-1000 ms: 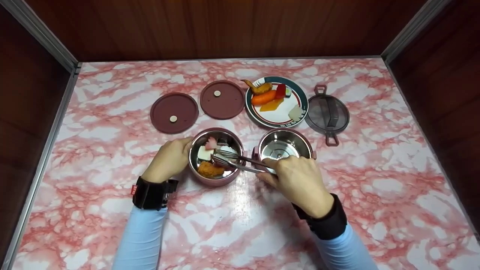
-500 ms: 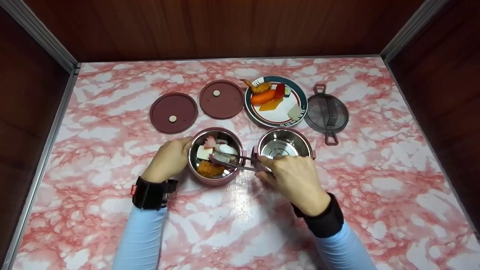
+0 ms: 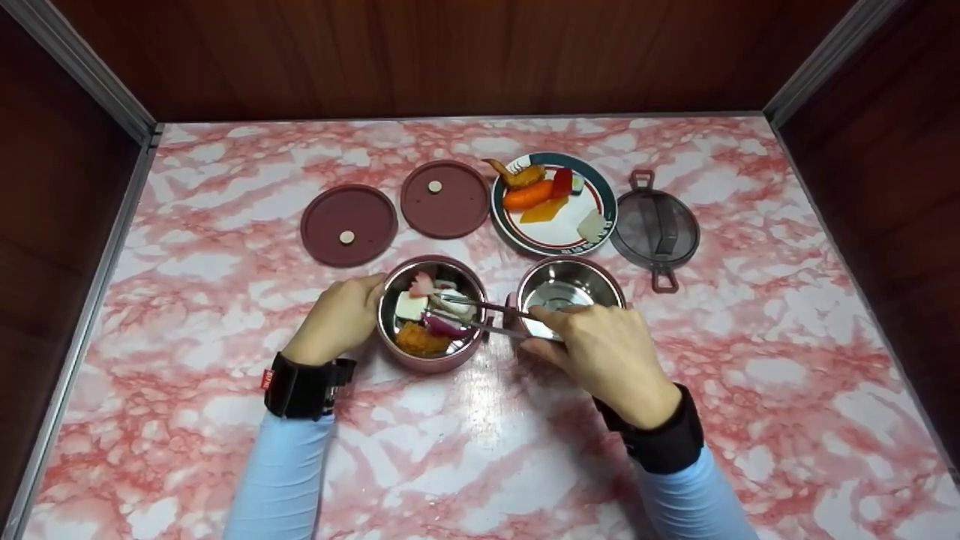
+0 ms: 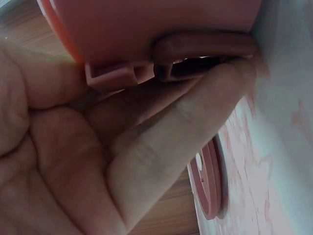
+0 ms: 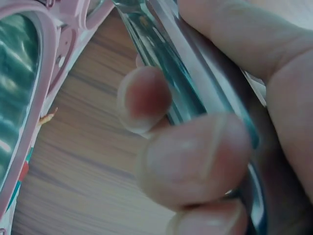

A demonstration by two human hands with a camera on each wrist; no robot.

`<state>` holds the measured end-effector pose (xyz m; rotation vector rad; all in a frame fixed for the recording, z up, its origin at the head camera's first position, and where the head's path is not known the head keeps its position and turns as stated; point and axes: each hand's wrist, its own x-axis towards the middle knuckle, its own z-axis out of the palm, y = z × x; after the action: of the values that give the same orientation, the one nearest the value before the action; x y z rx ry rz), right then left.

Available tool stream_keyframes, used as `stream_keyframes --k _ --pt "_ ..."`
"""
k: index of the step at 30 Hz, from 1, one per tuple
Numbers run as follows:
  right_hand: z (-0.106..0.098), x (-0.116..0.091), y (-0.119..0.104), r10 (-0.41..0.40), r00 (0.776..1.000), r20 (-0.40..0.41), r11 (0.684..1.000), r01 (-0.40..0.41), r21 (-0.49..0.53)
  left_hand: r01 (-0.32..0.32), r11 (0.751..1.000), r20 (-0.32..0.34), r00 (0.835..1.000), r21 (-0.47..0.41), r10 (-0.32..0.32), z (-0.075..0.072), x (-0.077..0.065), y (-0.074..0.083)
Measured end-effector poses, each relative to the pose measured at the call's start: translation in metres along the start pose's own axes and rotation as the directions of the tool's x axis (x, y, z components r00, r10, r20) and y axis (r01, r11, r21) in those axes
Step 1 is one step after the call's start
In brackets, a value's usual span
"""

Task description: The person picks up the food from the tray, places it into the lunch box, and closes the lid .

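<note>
In the head view my left hand holds the side of a pink, steel-lined lunch pot; its fingers lie along the pot's loop handle in the left wrist view. My right hand grips metal tongs, also close up in the right wrist view. The tongs reach into that pot with their arms spread apart. Inside lie a purple piece, a brown fried piece, a white slab and a pink piece. Whether the tips touch anything is unclear.
A second steel-lined pot stands partly under my right hand. Behind are two maroon lids, a plate bearing an orange piece and other food, and a grey see-through lid with handles. Dark wood panels bound the table.
The tongs' arms have spread wider, and the purple piece shows more plainly in the pot. My right hand has shifted slightly to the right. My left hand has stayed put.
</note>
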<state>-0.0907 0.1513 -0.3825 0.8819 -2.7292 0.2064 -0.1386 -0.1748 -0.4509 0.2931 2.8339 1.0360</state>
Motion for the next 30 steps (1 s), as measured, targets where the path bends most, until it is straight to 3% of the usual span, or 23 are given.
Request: stream_keyframes --k 12,16,21,23,26,30 --pt "0.000 -0.001 0.003 0.019 0.999 0.039 0.999 -0.020 0.029 0.012 1.000 0.009 1.000 0.019 -0.012 0.000 0.000 0.001" --pt "-0.004 -0.001 0.010 0.025 0.999 0.035 0.995 -0.028 0.091 0.011 1.000 0.011 1.000 0.021 -0.011 0.000 0.000 0.002" --pt "-0.016 -0.003 0.036 0.094 0.992 -0.084 0.981 -0.078 0.180 0.018 1.000 0.018 1.000 0.016 -0.018 0.000 0.001 0.003" --pt "-0.020 -0.005 0.050 0.148 0.975 -0.165 0.974 -0.115 0.195 0.022 1.000 0.021 1.000 0.010 -0.022 0.000 0.001 0.003" --pt "-0.023 -0.009 0.073 0.267 0.930 -0.252 0.952 -0.213 0.222 0.018 1.000 0.020 1.000 0.005 -0.018 0.000 0.001 0.003" --pt "-0.018 -0.011 0.103 0.448 0.859 -0.248 0.886 -0.389 0.254 -0.009 1.000 -0.001 1.000 0.011 0.009 0.000 -0.001 0.000"
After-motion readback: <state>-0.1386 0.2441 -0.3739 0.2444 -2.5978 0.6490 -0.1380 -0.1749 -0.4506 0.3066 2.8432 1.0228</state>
